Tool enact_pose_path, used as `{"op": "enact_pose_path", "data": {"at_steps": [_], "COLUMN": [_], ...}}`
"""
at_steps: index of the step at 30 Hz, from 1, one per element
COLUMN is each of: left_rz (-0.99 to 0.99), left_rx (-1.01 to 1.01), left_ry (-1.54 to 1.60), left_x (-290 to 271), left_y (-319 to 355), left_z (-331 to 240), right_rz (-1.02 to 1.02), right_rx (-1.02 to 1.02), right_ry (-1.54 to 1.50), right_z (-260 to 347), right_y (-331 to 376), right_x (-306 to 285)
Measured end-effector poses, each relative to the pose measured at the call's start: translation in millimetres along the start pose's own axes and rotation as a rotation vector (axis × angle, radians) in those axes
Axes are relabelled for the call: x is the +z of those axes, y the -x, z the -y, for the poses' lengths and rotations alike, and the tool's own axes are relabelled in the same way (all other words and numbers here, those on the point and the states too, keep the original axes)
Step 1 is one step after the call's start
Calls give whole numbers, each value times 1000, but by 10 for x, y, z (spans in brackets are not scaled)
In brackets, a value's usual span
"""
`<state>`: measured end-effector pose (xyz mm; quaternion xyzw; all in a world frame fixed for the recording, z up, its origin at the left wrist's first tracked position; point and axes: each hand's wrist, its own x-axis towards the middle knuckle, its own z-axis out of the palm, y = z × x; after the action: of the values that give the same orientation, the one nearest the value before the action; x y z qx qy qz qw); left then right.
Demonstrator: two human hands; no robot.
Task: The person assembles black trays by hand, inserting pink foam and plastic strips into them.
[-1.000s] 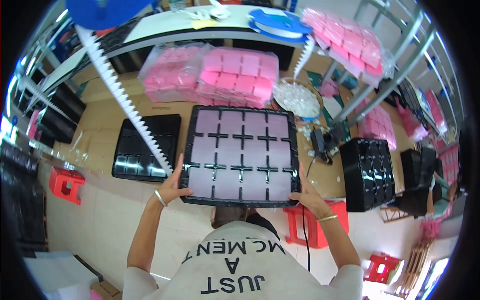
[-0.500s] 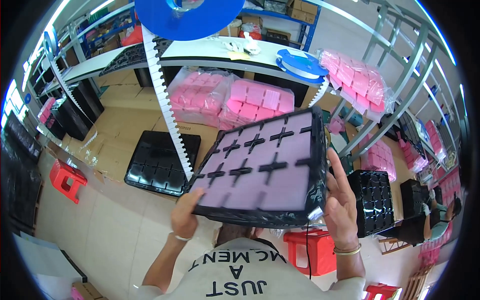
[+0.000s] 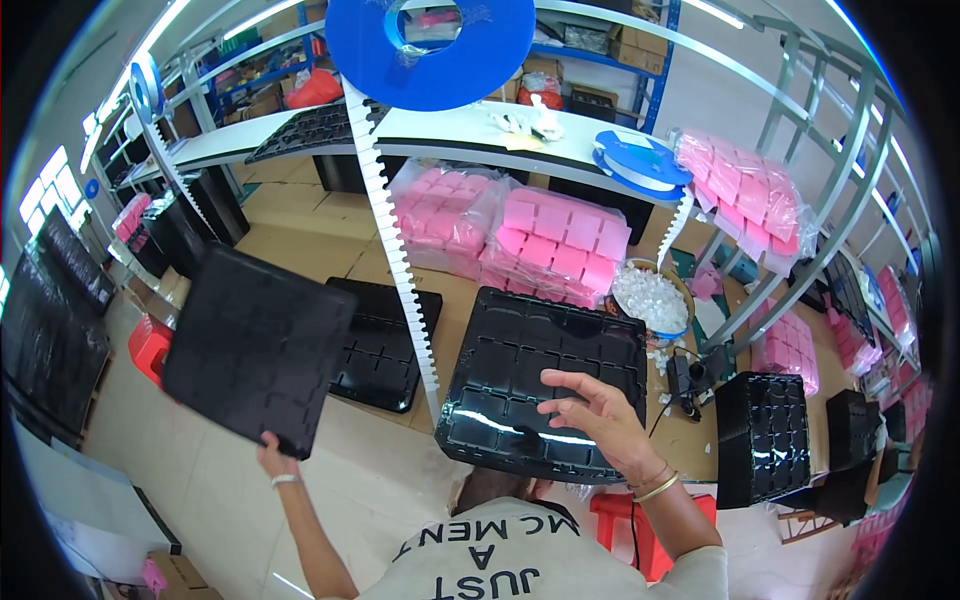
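My left hand (image 3: 278, 462) grips the lower corner of a black plastic tray (image 3: 255, 345), raised and tilted at the left. Its plain dark face shows; the other face is hidden. My right hand (image 3: 597, 415) is open, fingers spread and bent, over another black compartment tray (image 3: 530, 345) on the bench in front of me. Whether its fingertips touch that tray I cannot tell. Partly behind the raised tray lies one more black tray (image 3: 375, 360). A white notched strip (image 3: 388, 215) hangs between the trays from a big blue reel (image 3: 345, 45).
Bagged pink pieces (image 3: 560, 235) lie behind the front tray. A round tub of clear small pieces (image 3: 652, 298) and a black adapter with cables (image 3: 690, 380) sit to its right. Stacked black trays (image 3: 765, 440) stand further right, near a red stool (image 3: 655, 520). A white shelf (image 3: 440, 128) crosses the back.
Both hands held a tray with pink filling. My right hand has let go and is over the bench tray; my left has swung a tray leftward, plain face showing. The view has shifted slightly.
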<state>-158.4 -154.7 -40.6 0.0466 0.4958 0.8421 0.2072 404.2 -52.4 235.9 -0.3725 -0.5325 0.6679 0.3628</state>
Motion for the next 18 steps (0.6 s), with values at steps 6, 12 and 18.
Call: {"op": "enact_pose_path", "data": {"at_steps": [6, 12, 18], "left_rz": [-229, -229, -348], "left_rx": [-339, -180, -117], "left_ry": [-202, -930, -1268], "left_x": [1460, 1520, 1706], "left_y": [169, 89, 388], "left_z": [1281, 1734, 1753], "right_rz": [27, -108, -189], "right_rx": [-31, 13, 62], "right_ry": [55, 64, 21], "right_z": [-171, -273, -391], "right_y": [-36, 149, 101], "right_x": [-11, -230, -432]}}
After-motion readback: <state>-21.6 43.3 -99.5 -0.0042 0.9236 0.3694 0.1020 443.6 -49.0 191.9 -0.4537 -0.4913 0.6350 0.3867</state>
